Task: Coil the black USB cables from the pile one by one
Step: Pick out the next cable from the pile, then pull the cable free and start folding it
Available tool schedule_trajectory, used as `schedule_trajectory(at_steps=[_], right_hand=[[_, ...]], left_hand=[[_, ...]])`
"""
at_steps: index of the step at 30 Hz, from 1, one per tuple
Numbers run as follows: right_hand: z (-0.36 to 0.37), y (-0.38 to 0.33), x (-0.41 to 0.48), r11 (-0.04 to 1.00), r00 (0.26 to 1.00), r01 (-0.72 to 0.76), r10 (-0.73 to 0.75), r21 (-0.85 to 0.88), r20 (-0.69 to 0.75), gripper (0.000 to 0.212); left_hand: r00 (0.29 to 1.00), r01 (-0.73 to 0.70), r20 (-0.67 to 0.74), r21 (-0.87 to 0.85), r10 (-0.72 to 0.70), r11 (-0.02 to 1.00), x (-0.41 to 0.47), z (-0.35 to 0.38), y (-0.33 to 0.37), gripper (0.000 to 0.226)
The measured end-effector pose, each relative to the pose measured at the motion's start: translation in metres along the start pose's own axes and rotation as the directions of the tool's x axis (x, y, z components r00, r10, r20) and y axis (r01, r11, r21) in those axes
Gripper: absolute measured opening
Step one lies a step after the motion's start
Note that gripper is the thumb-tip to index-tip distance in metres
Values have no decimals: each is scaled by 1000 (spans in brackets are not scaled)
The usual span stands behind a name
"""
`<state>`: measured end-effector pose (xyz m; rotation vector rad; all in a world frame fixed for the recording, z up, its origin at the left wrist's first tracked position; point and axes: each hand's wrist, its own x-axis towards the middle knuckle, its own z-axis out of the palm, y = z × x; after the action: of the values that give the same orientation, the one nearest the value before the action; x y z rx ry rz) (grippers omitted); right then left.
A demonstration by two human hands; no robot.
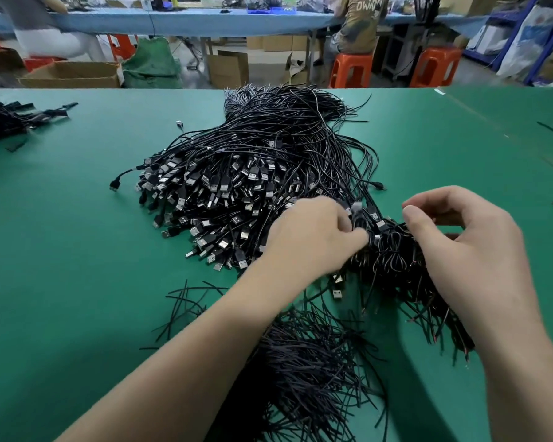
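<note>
A: Hundreds of plugs are seen; the pile of black USB cables (pixel 262 173) is heaped mid-table, plug ends fanned toward the near left.

B: Grips noted?

A: One cable (pixel 357 215) is pinched at its plug end by the left hand (pixel 313 240), blurred, at the pile's near right edge; the right hand (pixel 470 247) is curled over a dark bundle (pixel 393 260) just beside it; whether anything is held there cannot be told.

B: Room?

A: Bare green table (pixel 61 250) is found wide open on the left; loose black strands (pixel 307 355) are spread between the forearms; a smaller bunch (pixel 4 122) is noted at the far left edge.
</note>
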<state>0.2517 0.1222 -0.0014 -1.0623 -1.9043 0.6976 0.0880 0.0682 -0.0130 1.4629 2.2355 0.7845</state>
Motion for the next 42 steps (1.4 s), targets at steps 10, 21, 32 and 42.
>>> schedule_trajectory(at_steps=[10, 21, 32, 42], right_hand=[[-2, 0, 2, 999, 999, 6, -4, 42, -39, 12], [17, -21, -16, 997, 978, 73, -79, 37, 192, 12], [22, -21, -18, 995, 947, 96, -92, 3, 309, 9], [23, -21, -19, 995, 940, 103, -101, 10, 326, 7]], left_hand=[[989, -135, 19, -292, 147, 947, 26, 6, 33, 29], [862, 192, -503, 201, -67, 961, 75, -89, -92, 41], [864, 221, -504, 417, 22, 882, 87, -110, -126, 14], [892, 250, -449, 395, -51, 884, 78, -130, -122, 17]])
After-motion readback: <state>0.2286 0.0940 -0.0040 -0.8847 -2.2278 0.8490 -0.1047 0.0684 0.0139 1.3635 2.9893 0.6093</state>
